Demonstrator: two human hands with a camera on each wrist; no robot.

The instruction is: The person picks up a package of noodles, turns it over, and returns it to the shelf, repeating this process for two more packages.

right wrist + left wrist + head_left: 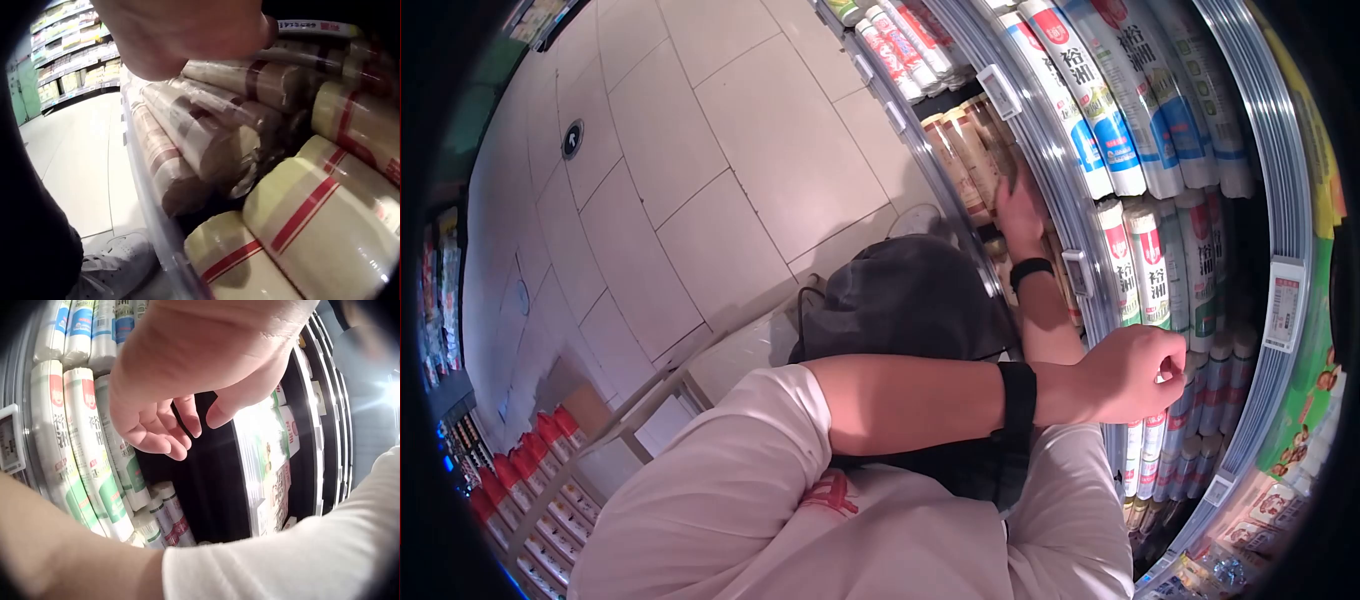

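Note:
My right hand [1022, 208] reaches down into the lowest shelf, over cylindrical noodle packs in tan paper [968, 150]. In the right wrist view, the heel of the hand [187, 34] hangs above clear-wrapped packs [187, 128], its fingers mostly out of sight. Packs with a cream wrapper and red stripes [300, 206] lie closer to that camera. My left hand [1125, 375] crosses in front of the shelf above. Its fingers [169, 434] curl loosely around nothing, beside white noodle packs with red and green labels [84, 444].
Larger blue-and-white packs [1090, 100] fill the shelf farther along. Shelf edges carry price tags [1285, 305]. A black bag [900, 300] hangs in front of my body. Left of it is the tiled floor [730, 220], with red-topped packs [530, 470] at the lower left.

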